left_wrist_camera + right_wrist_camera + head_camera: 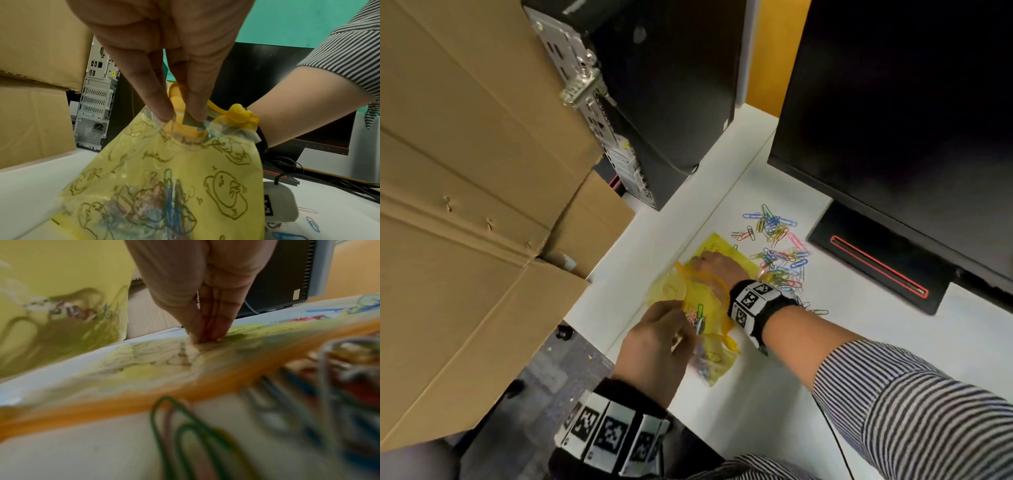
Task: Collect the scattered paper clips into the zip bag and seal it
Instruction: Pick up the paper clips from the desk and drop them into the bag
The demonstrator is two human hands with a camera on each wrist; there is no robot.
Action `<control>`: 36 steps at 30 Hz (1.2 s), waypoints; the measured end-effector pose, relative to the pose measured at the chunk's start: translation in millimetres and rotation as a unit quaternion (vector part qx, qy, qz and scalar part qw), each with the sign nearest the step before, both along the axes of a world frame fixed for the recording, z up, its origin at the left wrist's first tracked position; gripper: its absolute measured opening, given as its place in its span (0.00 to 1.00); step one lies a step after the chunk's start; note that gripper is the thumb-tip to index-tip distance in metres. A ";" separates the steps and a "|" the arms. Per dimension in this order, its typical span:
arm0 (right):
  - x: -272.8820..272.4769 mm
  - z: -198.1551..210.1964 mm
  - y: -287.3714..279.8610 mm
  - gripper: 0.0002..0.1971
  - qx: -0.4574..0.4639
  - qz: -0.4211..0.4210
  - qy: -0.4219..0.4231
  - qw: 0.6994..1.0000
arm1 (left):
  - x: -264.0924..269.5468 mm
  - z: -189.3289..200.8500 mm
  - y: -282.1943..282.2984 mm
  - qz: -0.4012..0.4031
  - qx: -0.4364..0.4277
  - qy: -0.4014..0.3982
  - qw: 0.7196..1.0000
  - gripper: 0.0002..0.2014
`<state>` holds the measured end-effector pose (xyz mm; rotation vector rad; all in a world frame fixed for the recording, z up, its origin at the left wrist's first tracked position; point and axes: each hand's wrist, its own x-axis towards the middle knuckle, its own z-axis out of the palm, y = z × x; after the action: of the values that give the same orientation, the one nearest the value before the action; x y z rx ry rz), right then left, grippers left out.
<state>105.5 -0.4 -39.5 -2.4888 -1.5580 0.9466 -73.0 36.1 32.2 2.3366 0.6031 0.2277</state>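
Observation:
A yellow printed zip bag (671, 291) lies on the white desk (859, 329), its orange zip mouth facing me. My left hand (664, 329) pinches the bag's clear top edge between thumb and fingers (162, 112), lifting it beside the yellow slider (239, 113). Several clips (168, 194) show through the bag (164, 162). My right hand (710, 265) reaches in through the mouth. Its straight, bunched fingers (205, 335) touch the bag's lower wall (144, 369) beyond the orange zip strip (205, 386). A pile of coloured paper clips (777, 240) lies on the desk to the right.
A black monitor (893, 102) on its stand base (876, 263) rises just behind the clip pile. A computer tower (654, 85) stands at the back left. Cardboard boxes (465, 171) sit beyond the desk's left edge. Blurred clips (185, 434) lie under my right wrist.

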 end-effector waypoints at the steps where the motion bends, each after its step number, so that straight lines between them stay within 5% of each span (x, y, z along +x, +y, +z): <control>1: -2.2 -1.2 3.1 0.17 0.004 -0.012 0.001 1.000 | -0.4 -0.1 -0.4 0.003 0.000 -0.001 1.000 0.05; 6: 4.2 4.2 -4.3 0.13 0.037 -0.162 0.077 0.983 | 0.4 3.9 1.0 0.009 -0.009 -0.004 1.000 0.05; 10: 30.8 43.6 -44.4 0.16 0.218 -0.366 0.101 0.899 | 10.0 9.8 -4.0 -0.013 -0.006 -0.004 1.000 0.05; 12: 32.4 76.0 -71.0 0.16 0.278 -0.370 0.163 0.871 | 16.8 12.3 -8.3 -0.032 -0.012 -0.008 0.999 0.04; 16: 9.4 111.5 -109.2 0.15 0.262 -0.286 0.258 0.885 | 32.7 16.6 -17.0 -0.096 0.001 -0.016 0.995 0.03; 20: 14.2 82.7 -147.9 0.08 0.306 -0.384 0.135 0.860 | 44.0 18.7 -18.3 -0.114 0.012 -0.022 0.993 0.09; 23: -4.5 42.9 -165.3 0.13 0.178 -0.239 0.022 0.954 | 41.0 22.2 -6.5 -0.106 0.034 -0.019 0.994 0.12; 25: -23.0 18.7 -159.4 0.16 0.131 -0.116 -0.029 0.984 | 35.1 26.1 3.3 -0.085 0.044 -0.009 0.995 0.13; 36: -40.3 3.9 -44.2 0.25 -0.039 0.089 -0.095 0.991 | 0.3 32.2 16.2 0.021 0.016 0.060 0.998 0.10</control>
<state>65.2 -44.6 -35.6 -2.5950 -1.8635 0.8241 -72.7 52.3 64.4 2.3830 0.7133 0.1185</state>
